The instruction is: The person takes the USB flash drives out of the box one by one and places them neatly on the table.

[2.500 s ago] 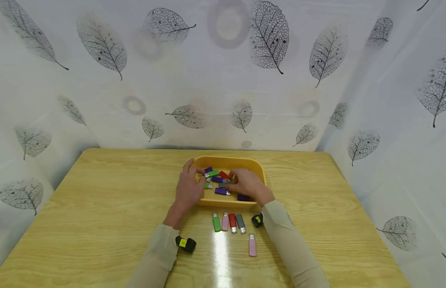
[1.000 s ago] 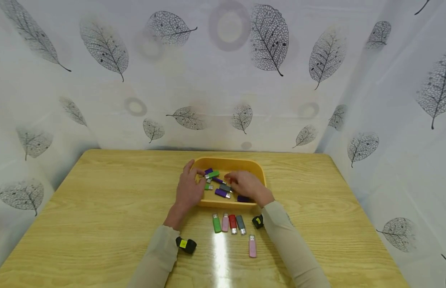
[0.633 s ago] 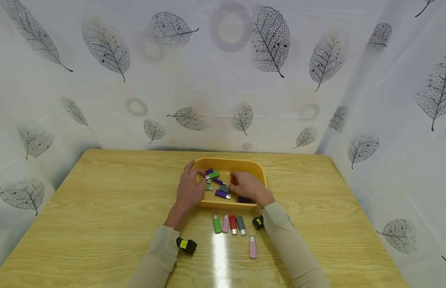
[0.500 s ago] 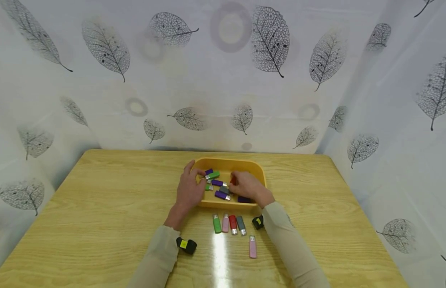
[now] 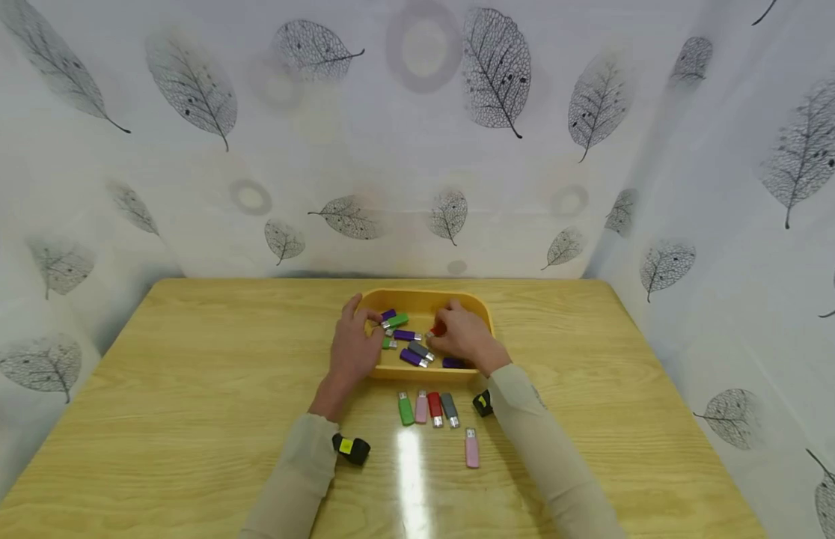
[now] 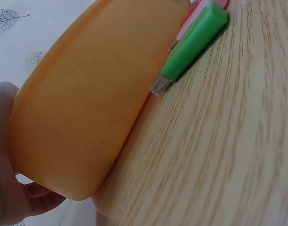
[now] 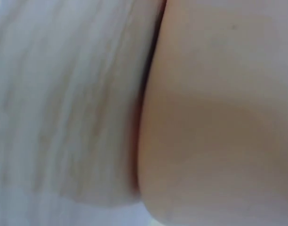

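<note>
A yellow plastic bin (image 5: 424, 373) stands on the table, holding several USB sticks. My left hand (image 5: 353, 344) grips the bin's left end, thumb and fingers around its wall; the left wrist view shows fingers beneath that end. Inside the bin, my right hand (image 5: 466, 337) pinches a red USB stick (image 5: 438, 329), its metal plug pointing left and its other end hidden by the fingers. Nearby in the bin lie a grey stick (image 5: 420, 350), a purple stick (image 5: 407, 335) and a green stick (image 5: 396, 320). The right wrist view shows only the bin's outer wall (image 7: 219, 117) and blurred tabletop.
In front of the bin, a green stick (image 5: 405, 409), a pink stick (image 5: 421, 407), a red stick (image 5: 435, 409) and a grey stick (image 5: 450, 410) lie in a row. Another pink stick (image 5: 472, 449) lies closer. Black wrist cameras (image 5: 351, 448) sit on both forearms. A leaf-patterned curtain hangs behind.
My right hand has taken hold of the red stick in the bin and turned it so its plug shows. The grey and purple sticks beside it have shifted. My left hand stays on the bin.
</note>
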Action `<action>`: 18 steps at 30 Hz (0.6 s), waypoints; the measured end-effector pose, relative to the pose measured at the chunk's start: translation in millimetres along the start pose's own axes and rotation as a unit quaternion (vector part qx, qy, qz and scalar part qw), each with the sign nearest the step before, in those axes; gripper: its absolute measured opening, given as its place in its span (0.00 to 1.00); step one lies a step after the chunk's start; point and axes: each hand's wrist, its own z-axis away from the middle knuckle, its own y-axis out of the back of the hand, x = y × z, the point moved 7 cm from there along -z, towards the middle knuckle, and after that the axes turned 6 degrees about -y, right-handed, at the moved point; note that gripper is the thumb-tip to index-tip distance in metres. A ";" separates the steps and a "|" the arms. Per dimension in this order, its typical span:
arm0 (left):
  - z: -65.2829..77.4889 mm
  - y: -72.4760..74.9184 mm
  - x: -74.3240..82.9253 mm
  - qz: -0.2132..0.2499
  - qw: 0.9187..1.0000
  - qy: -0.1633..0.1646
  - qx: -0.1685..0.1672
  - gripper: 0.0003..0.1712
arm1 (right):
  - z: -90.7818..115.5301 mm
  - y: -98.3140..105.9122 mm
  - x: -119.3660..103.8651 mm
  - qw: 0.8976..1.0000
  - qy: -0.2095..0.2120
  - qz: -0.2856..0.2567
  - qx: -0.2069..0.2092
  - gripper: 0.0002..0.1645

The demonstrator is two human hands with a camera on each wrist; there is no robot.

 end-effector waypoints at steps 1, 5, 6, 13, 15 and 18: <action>0.1 -0.5 -0.5 0.001 1.000 0.002 0.000 0.13 | 0.0 0.0 0.3 1.000 0.000 0.014 0.003 0.19; 1.2 -1.1 -0.5 0.000 1.000 0.007 -0.001 0.13 | 0.1 -1.2 1.6 1.000 -0.009 0.023 0.000 0.20; 1.1 -1.2 -0.4 -0.002 1.000 0.006 0.000 0.13 | -0.1 -1.5 2.0 1.000 -0.013 0.018 -0.002 0.21; -0.2 0.5 -0.1 -0.012 1.000 0.001 0.003 0.12 | -4.0 -1.2 3.1 0.999 -0.043 0.018 -0.009 0.21; -0.7 -0.3 -1.1 -0.013 1.000 0.001 0.004 0.12 | -4.3 -0.6 2.9 0.999 -0.046 0.024 -0.006 0.19; -2.0 -0.8 -1.2 -0.013 1.000 -0.002 0.004 0.12 | -4.9 0.9 2.6 0.999 -0.045 0.028 -0.002 0.17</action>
